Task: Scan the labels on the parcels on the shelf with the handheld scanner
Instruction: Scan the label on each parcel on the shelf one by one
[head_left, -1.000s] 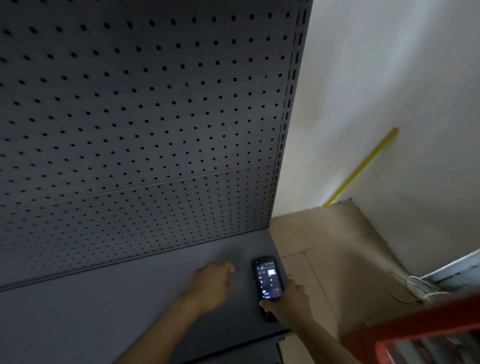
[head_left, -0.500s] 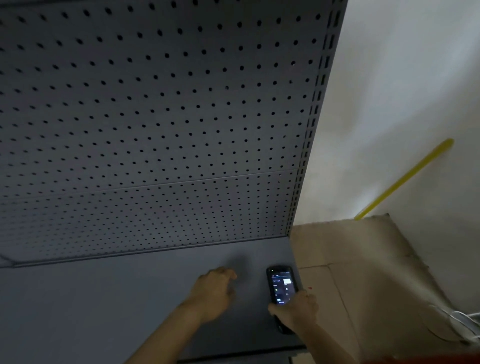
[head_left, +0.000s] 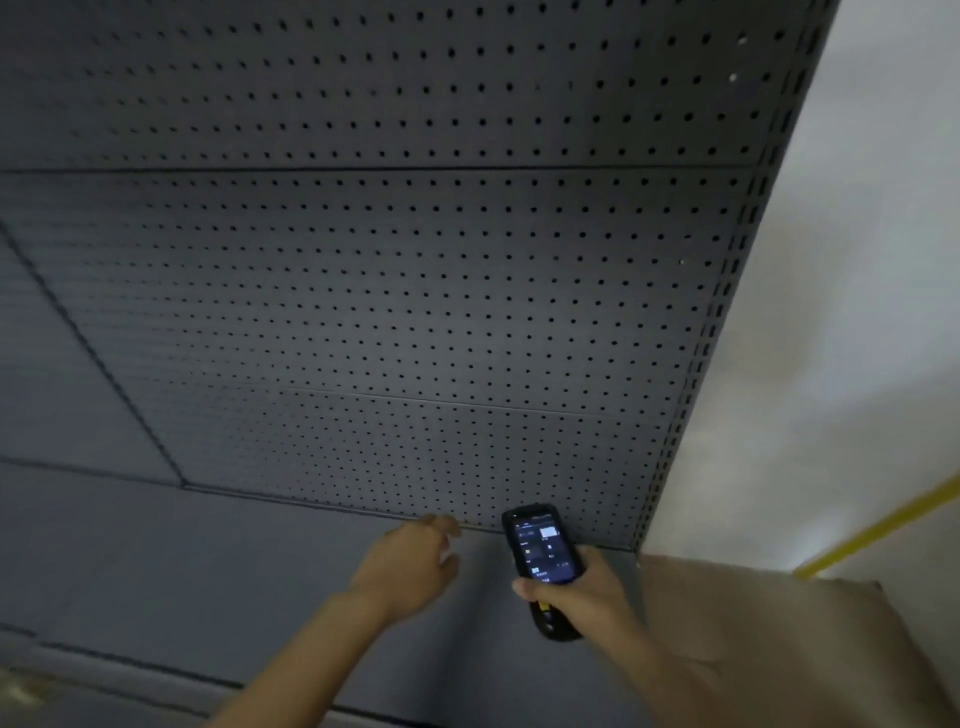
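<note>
My right hand (head_left: 582, 592) grips a black handheld scanner (head_left: 543, 551) with its lit screen facing me, held above the right end of a grey shelf board (head_left: 208, 571). My left hand (head_left: 410, 561) hovers just left of the scanner with loosely curled fingers, holding nothing. I see no parcel on this shelf.
A grey perforated back panel (head_left: 415, 286) rises behind the shelf, ending at a slotted upright (head_left: 711, 322) on the right. Past it are a white wall (head_left: 857, 260), a yellow strip (head_left: 883, 525) and a tan floor (head_left: 753, 623).
The view has swung left and up, showing more of the back panel. Both hands stay close together, and the scanner remains in my right hand.
</note>
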